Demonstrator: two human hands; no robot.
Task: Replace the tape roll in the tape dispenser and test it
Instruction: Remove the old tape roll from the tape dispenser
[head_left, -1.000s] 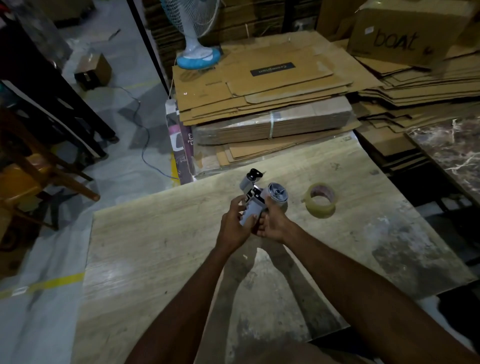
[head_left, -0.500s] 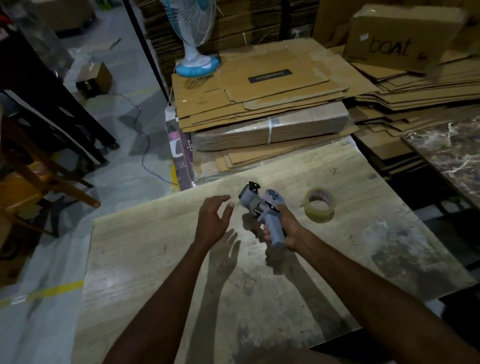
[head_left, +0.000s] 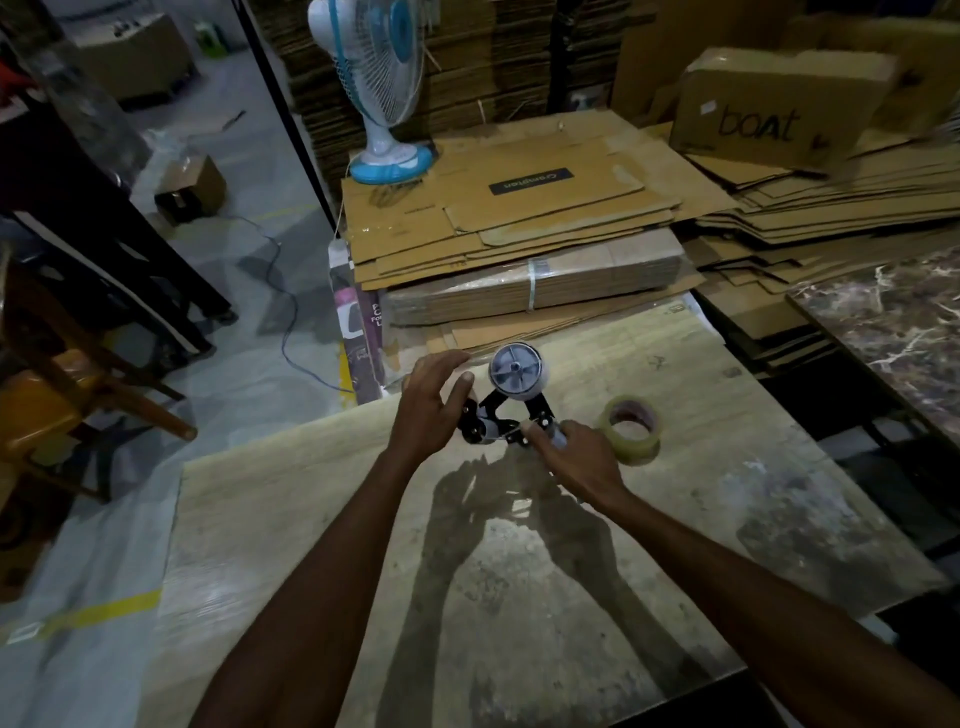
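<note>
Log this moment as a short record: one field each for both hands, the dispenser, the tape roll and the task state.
left hand: open, fingers spread, just left of the dispenser; contact unclear
right hand: grips the dispenser by its handle
dispenser: held up over the table, hub facing the camera; hub looks bare
roll: lies flat on the table, right of the right hand, untouched
task state: roll not yet on the dispenser
</note>
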